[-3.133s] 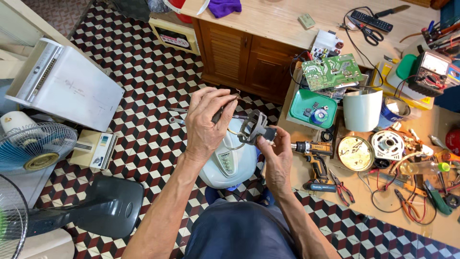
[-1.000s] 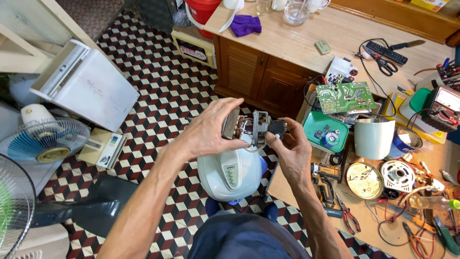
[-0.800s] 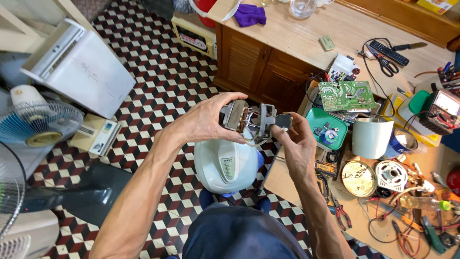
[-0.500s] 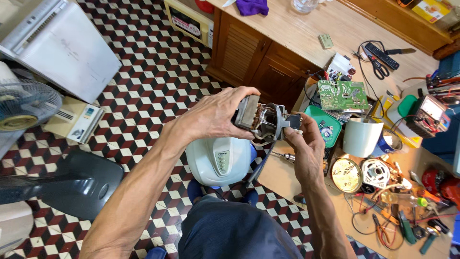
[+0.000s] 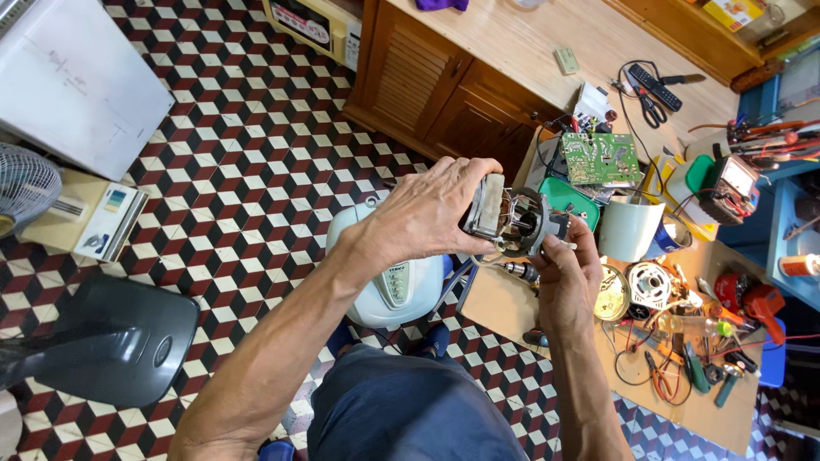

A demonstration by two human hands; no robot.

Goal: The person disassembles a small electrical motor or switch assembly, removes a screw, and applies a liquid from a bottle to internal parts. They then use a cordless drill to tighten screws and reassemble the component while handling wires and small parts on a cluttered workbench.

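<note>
Holding a small grey metal fan motor with exposed windings and a square laminated core (image 5: 512,220) up above the lap, over the gap between a white rounded plastic fan housing (image 5: 389,277) and the low wooden bench (image 5: 512,299). Left hand (image 5: 427,213) wrapped over the motor's core end, fingers (image 5: 465,175) curled and clamped on the metal block. Right hand (image 5: 568,277) coming up from below at the motor's other end, fingers pinched together on the round end and its short shaft; exact contact partly hidden by the motor body. Motor lying roughly level between both hands.

Resting below, on the red, black and white chequered tile floor (image 5: 248,179): the white housing, just above dark blue trousers (image 5: 410,410). Crowding the bench to the right: a green printed circuit board (image 5: 600,158), a teal plastic tray (image 5: 568,198), a white cylindrical cup (image 5: 630,229), a round brass-coloured disc (image 5: 612,294), a white coil part (image 5: 651,284), pliers with red and orange handles (image 5: 662,376) and loose wires. Lying farther back on a light wooden counter (image 5: 530,43): a black remote control (image 5: 656,85) and scissors (image 5: 651,107). Standing at the left: a dark grey fan base (image 5: 115,337) and a white boxy appliance (image 5: 73,81).
</note>
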